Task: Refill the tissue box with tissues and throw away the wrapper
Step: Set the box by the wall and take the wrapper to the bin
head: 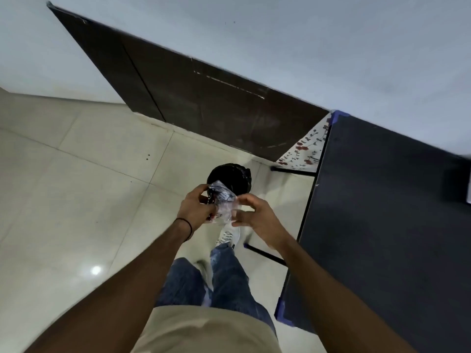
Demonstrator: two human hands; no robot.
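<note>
A crumpled clear plastic wrapper [224,203] with dark print is held between both hands at chest height. My left hand [196,208] grips its left side, fingers curled around it. My right hand [254,212] pinches its right edge with thumb and fingertips. Just beyond the hands, on the floor, stands a small round bin [235,175] lined with a black bag; its near part is hidden behind the wrapper. At the right edge of the frame a white object [468,193] rests on the table, cut off, so I cannot tell if it is the tissue box.
A black table [382,220] fills the right side, its legs [265,254] close to my feet. A floral cloth [305,149] lies under its far end. A dark wooden door [191,98] stands ahead in the white wall. Pale floor tiles [76,187] spread left.
</note>
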